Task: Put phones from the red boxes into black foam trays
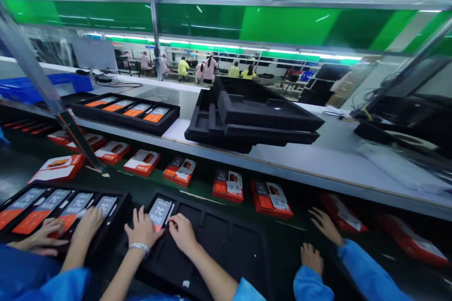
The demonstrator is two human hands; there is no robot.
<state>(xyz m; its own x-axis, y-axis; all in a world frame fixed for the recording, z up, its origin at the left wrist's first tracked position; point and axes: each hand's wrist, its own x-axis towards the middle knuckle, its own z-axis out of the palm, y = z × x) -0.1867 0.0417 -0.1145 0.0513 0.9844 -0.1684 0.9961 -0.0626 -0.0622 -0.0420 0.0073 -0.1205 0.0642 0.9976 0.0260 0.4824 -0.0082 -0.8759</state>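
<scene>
My left hand (141,231) spreads open by the phone (158,211); my right hand (183,235), I can't tell. Probably slick, light: pinch its edges.

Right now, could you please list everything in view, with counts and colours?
WAVE 7C phones: nine visible, grey and orange; one between the hands, four left, four on the shelf
Lower trays: two, black, before the hands and left
Shelf tray: one, black, left
Stacked trays: several, black, mid-shelf
Boxes: at least ten, red-orange and white, below the shelf
Shelf: one, white, across the middle
Work surface: dark green, below
Bins: count unclear, blue, far left
Plastic: count unclear, clear, right
Panels: several, green, above
Background people: several, pink or yellow clothing
Co-workers' hands: four, two each side
Left hand: one, bracelet, at the phone's left
Right hand: one, at its right
</scene>
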